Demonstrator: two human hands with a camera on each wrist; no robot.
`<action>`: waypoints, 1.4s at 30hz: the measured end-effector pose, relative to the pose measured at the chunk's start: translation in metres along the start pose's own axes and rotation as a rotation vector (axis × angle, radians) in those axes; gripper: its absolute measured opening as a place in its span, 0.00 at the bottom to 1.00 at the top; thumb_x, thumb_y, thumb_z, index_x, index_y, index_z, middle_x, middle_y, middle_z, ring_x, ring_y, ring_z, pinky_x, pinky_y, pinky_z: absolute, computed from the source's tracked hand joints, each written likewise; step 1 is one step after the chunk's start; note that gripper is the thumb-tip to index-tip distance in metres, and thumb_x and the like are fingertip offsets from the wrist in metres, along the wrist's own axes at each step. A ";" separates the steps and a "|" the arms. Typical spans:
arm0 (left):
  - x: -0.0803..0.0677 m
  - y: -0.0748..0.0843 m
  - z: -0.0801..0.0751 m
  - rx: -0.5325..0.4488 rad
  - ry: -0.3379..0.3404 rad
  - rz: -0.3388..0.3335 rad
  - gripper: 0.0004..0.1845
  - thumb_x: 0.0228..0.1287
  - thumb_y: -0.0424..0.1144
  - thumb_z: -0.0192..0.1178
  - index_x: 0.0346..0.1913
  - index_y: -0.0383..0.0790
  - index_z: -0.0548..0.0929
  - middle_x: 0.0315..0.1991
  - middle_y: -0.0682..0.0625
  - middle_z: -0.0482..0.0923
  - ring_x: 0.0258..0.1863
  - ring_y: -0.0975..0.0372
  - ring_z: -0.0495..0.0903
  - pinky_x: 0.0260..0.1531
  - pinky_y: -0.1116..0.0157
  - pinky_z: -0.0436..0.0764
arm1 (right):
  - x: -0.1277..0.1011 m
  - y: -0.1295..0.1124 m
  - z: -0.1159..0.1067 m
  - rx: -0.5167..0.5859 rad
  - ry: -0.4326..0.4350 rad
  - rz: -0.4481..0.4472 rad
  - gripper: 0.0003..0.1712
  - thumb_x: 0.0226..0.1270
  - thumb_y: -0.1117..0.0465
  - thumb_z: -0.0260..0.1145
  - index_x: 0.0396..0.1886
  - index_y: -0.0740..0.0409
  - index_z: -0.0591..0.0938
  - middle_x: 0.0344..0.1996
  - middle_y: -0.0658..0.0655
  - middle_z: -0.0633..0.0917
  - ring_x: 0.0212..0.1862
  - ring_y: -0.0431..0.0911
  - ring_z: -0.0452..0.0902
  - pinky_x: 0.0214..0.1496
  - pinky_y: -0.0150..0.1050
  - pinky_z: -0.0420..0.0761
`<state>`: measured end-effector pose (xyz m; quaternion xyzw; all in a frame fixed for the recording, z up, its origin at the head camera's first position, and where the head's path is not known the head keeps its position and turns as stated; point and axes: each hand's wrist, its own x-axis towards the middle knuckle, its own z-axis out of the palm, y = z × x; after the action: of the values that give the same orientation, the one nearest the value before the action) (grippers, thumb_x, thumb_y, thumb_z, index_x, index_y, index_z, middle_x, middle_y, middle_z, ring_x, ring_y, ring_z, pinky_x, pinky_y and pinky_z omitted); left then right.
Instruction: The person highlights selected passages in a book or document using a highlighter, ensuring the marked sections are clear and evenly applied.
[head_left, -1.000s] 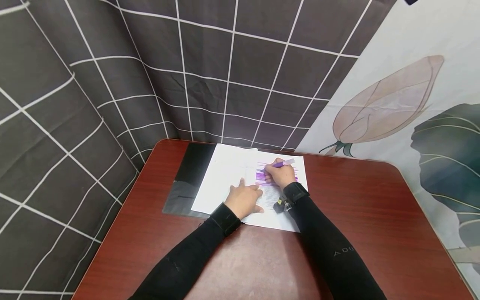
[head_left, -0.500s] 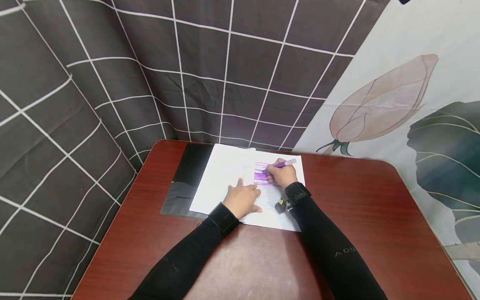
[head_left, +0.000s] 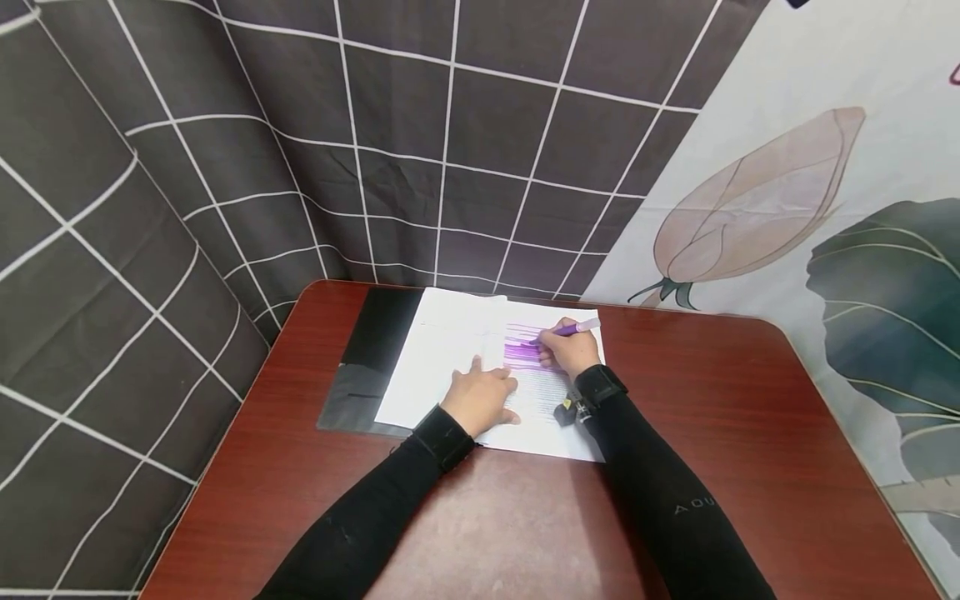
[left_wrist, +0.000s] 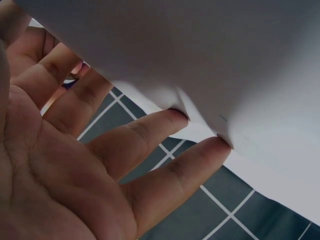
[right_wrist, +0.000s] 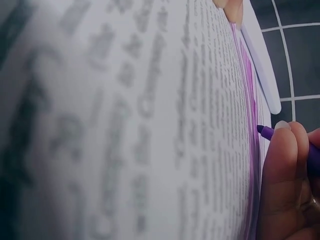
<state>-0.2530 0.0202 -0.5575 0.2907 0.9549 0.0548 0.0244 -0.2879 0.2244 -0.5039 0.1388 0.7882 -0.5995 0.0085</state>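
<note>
I see a dark red wooden tabletop (head_left: 750, 433) with rounded corners, pushed up against a dark cloth with a white grid (head_left: 300, 125) at the far and left sides, and a pale cloth printed with a flower bud and green leaves (head_left: 825, 208) at the far right. A black folder (head_left: 367, 367) lies near the tabletop's far left corner, and the open white papers (head_left: 442, 358) rest partly on it, toward the far edge.

My left hand (head_left: 480, 398) lies flat on the papers, fingers straight and pressing them down near the fold. My right hand (head_left: 570, 354) grips a purple highlighter (head_left: 572, 328), fingers curled round it, tip on the printed page among purple-marked lines (head_left: 521, 350). The wrist view shows the tip touching the text at the page's edge.

Compared with a second ago, the highlighter tip has shifted slightly rightward along the marked lines, and the left hand has stayed planted in the same spot on the papers.
</note>
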 end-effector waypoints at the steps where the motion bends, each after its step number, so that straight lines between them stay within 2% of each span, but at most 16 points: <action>1: 0.000 0.000 0.000 -0.001 0.001 0.002 0.38 0.66 0.71 0.76 0.74 0.56 0.88 0.81 0.53 0.81 0.82 0.29 0.74 0.67 0.27 0.84 | 0.000 0.000 0.000 0.006 0.003 0.001 0.09 0.75 0.67 0.71 0.33 0.60 0.80 0.22 0.49 0.88 0.23 0.38 0.88 0.31 0.31 0.91; 5: -0.001 0.000 -0.003 -0.017 -0.001 0.000 0.37 0.67 0.68 0.77 0.73 0.56 0.88 0.81 0.53 0.81 0.81 0.29 0.74 0.66 0.27 0.84 | 0.000 0.000 -0.003 -0.011 0.015 0.000 0.09 0.76 0.66 0.70 0.34 0.60 0.80 0.22 0.48 0.87 0.23 0.38 0.87 0.31 0.31 0.91; 9: -0.005 0.003 -0.014 -0.028 -0.013 0.001 0.36 0.68 0.67 0.77 0.73 0.54 0.88 0.81 0.52 0.81 0.81 0.29 0.75 0.65 0.26 0.85 | -0.002 0.001 -0.005 -0.039 0.024 0.007 0.10 0.77 0.65 0.71 0.35 0.59 0.79 0.22 0.48 0.87 0.23 0.37 0.86 0.31 0.30 0.90; 18: -0.003 0.000 -0.006 -0.048 0.003 0.006 0.37 0.66 0.68 0.78 0.72 0.56 0.88 0.81 0.53 0.81 0.80 0.28 0.75 0.65 0.25 0.84 | -0.003 0.004 -0.013 -0.028 0.032 0.018 0.10 0.78 0.64 0.72 0.36 0.61 0.80 0.23 0.49 0.88 0.22 0.38 0.86 0.31 0.31 0.91; 21: -0.011 0.007 -0.025 -0.039 -0.019 -0.001 0.36 0.67 0.66 0.78 0.72 0.54 0.89 0.80 0.52 0.82 0.80 0.29 0.77 0.65 0.27 0.85 | -0.002 0.005 -0.015 -0.029 0.037 0.017 0.09 0.77 0.65 0.71 0.35 0.61 0.80 0.22 0.48 0.87 0.22 0.37 0.86 0.30 0.31 0.91; 22: -0.012 0.007 -0.024 -0.040 -0.003 0.006 0.35 0.67 0.65 0.78 0.72 0.53 0.89 0.79 0.51 0.83 0.79 0.28 0.78 0.64 0.27 0.86 | -0.002 0.005 -0.015 -0.028 0.037 0.014 0.09 0.77 0.65 0.71 0.35 0.62 0.80 0.22 0.48 0.87 0.21 0.37 0.86 0.30 0.31 0.90; 24: -0.018 0.012 -0.039 -0.038 -0.029 -0.002 0.35 0.69 0.64 0.78 0.72 0.52 0.88 0.80 0.51 0.83 0.79 0.29 0.77 0.66 0.28 0.86 | -0.002 0.005 -0.017 -0.025 0.040 0.012 0.08 0.76 0.66 0.70 0.35 0.62 0.80 0.21 0.48 0.87 0.21 0.36 0.86 0.29 0.30 0.90; 28: -0.020 0.014 -0.042 -0.028 -0.029 -0.004 0.35 0.70 0.65 0.76 0.73 0.52 0.88 0.81 0.51 0.81 0.81 0.30 0.76 0.68 0.29 0.85 | -0.004 0.004 -0.021 -0.015 0.042 0.007 0.08 0.76 0.66 0.70 0.35 0.62 0.80 0.21 0.48 0.87 0.21 0.36 0.86 0.29 0.29 0.89; 29: -0.022 0.016 -0.049 -0.029 -0.048 -0.011 0.35 0.71 0.64 0.75 0.74 0.51 0.87 0.81 0.51 0.80 0.81 0.30 0.75 0.69 0.29 0.84 | -0.004 0.004 -0.022 -0.012 0.042 0.010 0.08 0.76 0.66 0.70 0.35 0.62 0.80 0.21 0.48 0.87 0.21 0.36 0.86 0.29 0.29 0.89; 31: -0.022 0.016 -0.048 -0.036 -0.042 -0.010 0.35 0.71 0.64 0.76 0.74 0.51 0.87 0.81 0.50 0.81 0.81 0.30 0.75 0.69 0.28 0.84 | -0.003 0.005 -0.023 -0.010 0.047 0.012 0.09 0.76 0.66 0.70 0.35 0.61 0.80 0.21 0.48 0.87 0.21 0.36 0.86 0.29 0.28 0.89; 32: -0.024 0.017 -0.055 -0.046 -0.053 -0.014 0.34 0.71 0.62 0.76 0.74 0.50 0.88 0.81 0.50 0.81 0.81 0.30 0.75 0.69 0.28 0.84 | -0.003 0.005 -0.023 -0.009 0.049 0.017 0.09 0.77 0.66 0.70 0.34 0.61 0.79 0.21 0.48 0.86 0.21 0.36 0.86 0.29 0.28 0.89; 35: -0.018 0.013 -0.039 -0.064 -0.038 -0.013 0.34 0.70 0.62 0.78 0.73 0.50 0.88 0.81 0.49 0.81 0.81 0.29 0.75 0.69 0.27 0.83 | -0.003 0.007 -0.025 -0.010 0.052 0.028 0.09 0.77 0.66 0.70 0.35 0.61 0.79 0.21 0.47 0.86 0.21 0.36 0.86 0.29 0.29 0.89; 39: -0.005 0.002 -0.008 -0.052 -0.011 0.002 0.36 0.69 0.65 0.78 0.74 0.53 0.87 0.81 0.50 0.80 0.81 0.28 0.74 0.68 0.25 0.83 | -0.004 0.008 -0.028 -0.010 0.051 0.031 0.09 0.78 0.65 0.70 0.36 0.61 0.79 0.21 0.47 0.86 0.21 0.36 0.86 0.30 0.29 0.89; 42: 0.000 -0.002 0.004 -0.029 0.001 0.013 0.38 0.67 0.68 0.77 0.74 0.55 0.87 0.82 0.51 0.80 0.81 0.28 0.74 0.67 0.26 0.83 | -0.005 0.008 -0.030 -0.014 0.052 0.025 0.10 0.78 0.65 0.70 0.36 0.61 0.79 0.21 0.47 0.86 0.21 0.36 0.87 0.30 0.29 0.90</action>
<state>-0.2543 0.0189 -0.5616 0.2962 0.9522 0.0690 0.0277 -0.2761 0.2540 -0.5020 0.1643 0.7904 -0.5901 -0.0037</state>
